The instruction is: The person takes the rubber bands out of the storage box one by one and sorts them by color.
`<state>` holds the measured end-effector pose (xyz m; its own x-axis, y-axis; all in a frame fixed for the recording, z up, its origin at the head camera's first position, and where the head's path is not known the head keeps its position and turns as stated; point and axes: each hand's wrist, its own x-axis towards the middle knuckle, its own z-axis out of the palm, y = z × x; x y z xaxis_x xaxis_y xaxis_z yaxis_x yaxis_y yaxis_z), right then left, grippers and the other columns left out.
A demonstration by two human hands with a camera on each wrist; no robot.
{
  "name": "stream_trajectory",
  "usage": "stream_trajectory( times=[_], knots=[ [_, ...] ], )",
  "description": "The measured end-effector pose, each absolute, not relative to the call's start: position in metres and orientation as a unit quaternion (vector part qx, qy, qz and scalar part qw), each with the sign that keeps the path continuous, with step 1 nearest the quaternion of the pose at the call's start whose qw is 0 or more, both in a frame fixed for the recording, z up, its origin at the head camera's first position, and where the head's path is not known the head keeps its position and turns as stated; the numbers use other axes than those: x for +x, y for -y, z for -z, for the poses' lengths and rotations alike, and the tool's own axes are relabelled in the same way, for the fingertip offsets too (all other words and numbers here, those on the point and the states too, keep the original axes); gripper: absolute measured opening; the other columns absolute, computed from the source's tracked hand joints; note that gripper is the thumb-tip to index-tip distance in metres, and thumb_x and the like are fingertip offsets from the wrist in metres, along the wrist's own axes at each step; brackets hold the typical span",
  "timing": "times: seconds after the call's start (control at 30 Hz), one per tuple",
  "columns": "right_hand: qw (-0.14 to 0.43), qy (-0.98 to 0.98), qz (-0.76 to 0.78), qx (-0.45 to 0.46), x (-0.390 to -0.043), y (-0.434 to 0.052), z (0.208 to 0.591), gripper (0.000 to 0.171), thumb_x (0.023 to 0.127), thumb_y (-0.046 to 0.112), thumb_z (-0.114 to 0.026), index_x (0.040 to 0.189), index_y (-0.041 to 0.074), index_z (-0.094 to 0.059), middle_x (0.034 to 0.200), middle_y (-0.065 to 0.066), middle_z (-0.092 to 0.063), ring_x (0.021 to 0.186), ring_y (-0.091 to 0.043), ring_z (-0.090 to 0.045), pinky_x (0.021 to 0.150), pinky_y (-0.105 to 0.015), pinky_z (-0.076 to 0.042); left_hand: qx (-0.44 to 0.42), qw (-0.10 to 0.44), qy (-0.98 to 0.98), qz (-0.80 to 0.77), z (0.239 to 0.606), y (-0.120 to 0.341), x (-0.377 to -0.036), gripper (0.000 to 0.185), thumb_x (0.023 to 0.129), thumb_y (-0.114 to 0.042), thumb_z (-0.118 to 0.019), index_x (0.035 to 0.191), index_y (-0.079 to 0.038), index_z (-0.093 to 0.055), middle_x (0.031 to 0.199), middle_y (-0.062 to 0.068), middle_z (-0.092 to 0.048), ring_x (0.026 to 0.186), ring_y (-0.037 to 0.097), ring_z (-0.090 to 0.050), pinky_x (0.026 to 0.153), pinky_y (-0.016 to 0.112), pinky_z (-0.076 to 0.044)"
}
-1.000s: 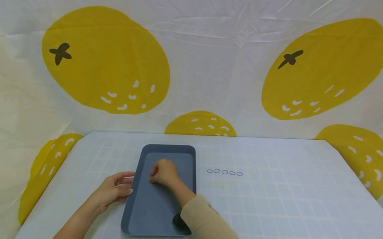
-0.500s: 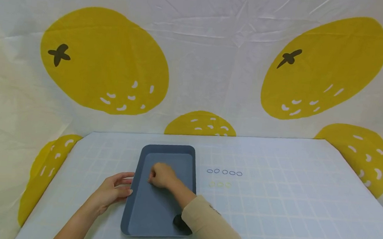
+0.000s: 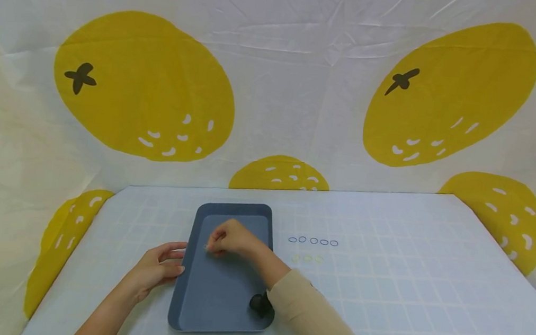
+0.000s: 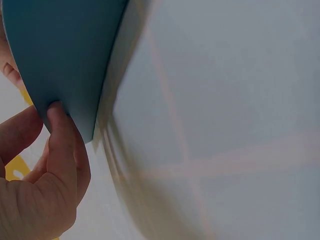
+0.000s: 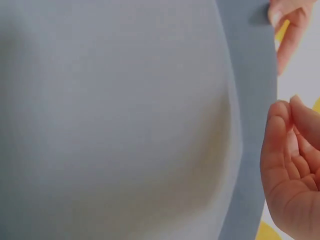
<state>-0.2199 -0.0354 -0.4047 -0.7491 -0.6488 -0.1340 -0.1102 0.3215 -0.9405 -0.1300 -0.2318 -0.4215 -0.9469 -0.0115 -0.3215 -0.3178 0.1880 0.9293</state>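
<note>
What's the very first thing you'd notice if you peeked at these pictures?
The huge yellow oranges printed on the white cloth behind the table grab the eye first. Next comes the grey-blue tray on the checked table, with the left hand touching its left edge and the right hand over its middle, fingertips together near something tiny and pale. To the tray's right lies a neat row of small blue rings, with faint yellowish rings just below.

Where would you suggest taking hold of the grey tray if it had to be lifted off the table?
Probably by the two long side rims of the grey tray, one hand from each side: the raised lip gives fingers purchase. The left hand already touches the left rim; the right hand is over the inside.
</note>
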Motion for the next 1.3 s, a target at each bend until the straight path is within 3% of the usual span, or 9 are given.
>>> stream_trajectory(
  times=[0.27, 0.7, 1.0, 1.3],
  knots=[
    [0.282, -0.745, 0.562, -0.221, -0.219, 0.022, 0.388, 0.007, 0.079, 0.0, -0.071, 0.085, -0.004, -0.07, 0.076, -0.014, -0.068, 0.07, -0.025, -0.065, 0.07, -0.04, -0.054, -0.11, 0.12, -0.762, -0.626, 0.421, 0.231, -0.131, 0.061, 0.079, 0.011, -0.061, 0.135, 0.006, -0.039, 0.125, 0.027, -0.049, 0.098, 0.021, -0.059, 0.073, 0.032, -0.053],
    [0.288, -0.748, 0.553, -0.227, -0.219, -0.005, 0.364, 0.012, 0.078, 0.005, -0.073, 0.088, -0.003, -0.07, 0.078, -0.01, -0.069, 0.074, -0.023, -0.066, 0.072, -0.035, -0.054, -0.116, 0.117, -0.758, -0.631, 0.422, 0.231, -0.129, 0.061, 0.078, 0.012, -0.061, 0.135, 0.006, -0.04, 0.125, 0.026, -0.049, 0.098, 0.021, -0.058, 0.073, 0.032, -0.052],
    [0.284, -0.745, 0.553, -0.24, -0.221, -0.034, 0.358, 0.015, 0.081, 0.006, -0.07, 0.092, -0.004, -0.068, 0.088, -0.016, -0.069, 0.086, -0.034, -0.065, 0.074, -0.034, -0.054, -0.116, 0.118, -0.759, -0.629, 0.422, 0.231, -0.13, 0.06, 0.078, 0.012, -0.062, 0.135, 0.006, -0.04, 0.125, 0.027, -0.049, 0.099, 0.022, -0.058, 0.073, 0.033, -0.053],
    [0.268, -0.748, 0.567, -0.218, -0.223, -0.062, 0.355, 0.018, 0.082, 0.009, -0.07, 0.094, -0.004, -0.069, 0.089, -0.009, -0.07, 0.08, -0.024, -0.067, 0.08, -0.042, -0.052, -0.12, 0.118, -0.764, -0.623, 0.421, 0.23, -0.13, 0.06, 0.078, 0.011, -0.062, 0.134, 0.005, -0.041, 0.126, 0.028, -0.048, 0.1, 0.023, -0.058, 0.072, 0.033, -0.052]
  ],
)
